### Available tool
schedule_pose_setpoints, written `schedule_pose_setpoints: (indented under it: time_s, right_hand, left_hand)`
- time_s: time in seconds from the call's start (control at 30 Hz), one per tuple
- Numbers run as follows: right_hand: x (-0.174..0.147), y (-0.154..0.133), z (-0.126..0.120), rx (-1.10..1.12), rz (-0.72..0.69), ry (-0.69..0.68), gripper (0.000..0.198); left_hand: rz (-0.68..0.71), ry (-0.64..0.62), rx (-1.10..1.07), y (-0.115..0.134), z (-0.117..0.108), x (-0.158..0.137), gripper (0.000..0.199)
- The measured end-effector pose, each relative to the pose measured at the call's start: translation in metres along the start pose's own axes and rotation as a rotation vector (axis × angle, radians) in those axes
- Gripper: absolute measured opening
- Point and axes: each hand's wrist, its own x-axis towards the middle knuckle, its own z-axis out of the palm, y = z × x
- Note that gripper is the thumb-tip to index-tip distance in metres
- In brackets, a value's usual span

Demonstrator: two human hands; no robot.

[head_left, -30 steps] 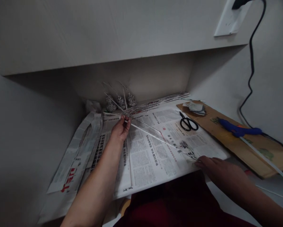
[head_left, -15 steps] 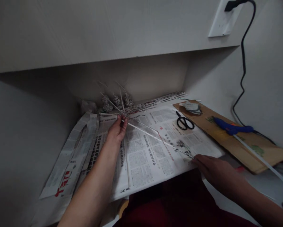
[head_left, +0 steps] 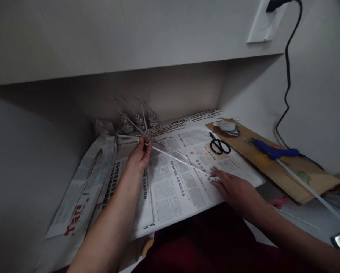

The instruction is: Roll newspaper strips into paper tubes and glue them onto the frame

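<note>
Several thin rolled-paper sticks cross and spread out from the fingertips of my left hand (head_left: 140,153), which pinches them where they meet. One long paper stick (head_left: 181,160) slants from there down to the right over the newspaper. My right hand (head_left: 234,189) has its fingers closed around the near end of that stick, and the tip is hidden in the fingers. Below both hands lies a newspaper sheet (head_left: 170,201). Behind my left hand stand three woven paper cones (head_left: 140,122) with loose strands sticking up.
Black-handled scissors (head_left: 220,146) lie on the newspaper. To the right, a cardboard sheet (head_left: 274,167) carries a blue glue gun (head_left: 274,151) with a long glue stick, and a grey wad (head_left: 228,128). Cut newspaper strips (head_left: 73,201) lie at left. A black cord (head_left: 287,83) hangs from the socket.
My right hand has moved left and slightly up along the long stick, nearer my left hand. My left hand keeps its pinch. The whole view has shifted slightly.
</note>
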Motion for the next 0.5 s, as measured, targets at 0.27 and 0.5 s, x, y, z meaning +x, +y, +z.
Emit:
schedule_pose_setpoints:
  time_s: [0.27, 0.5]
  right_hand:
    - [0.003, -0.007, -0.01, 1.003, 0.206, -0.623, 0.043]
    - [0.015, -0.026, -0.008, 0.287, -0.014, -0.201, 0.033]
  left_hand:
    - [-0.042, -0.066, -0.056, 0.004, -0.003, 0.005, 0.024]
    - [-0.069, -0.041, 0.011, -0.008, 0.001, -0.004, 0.022]
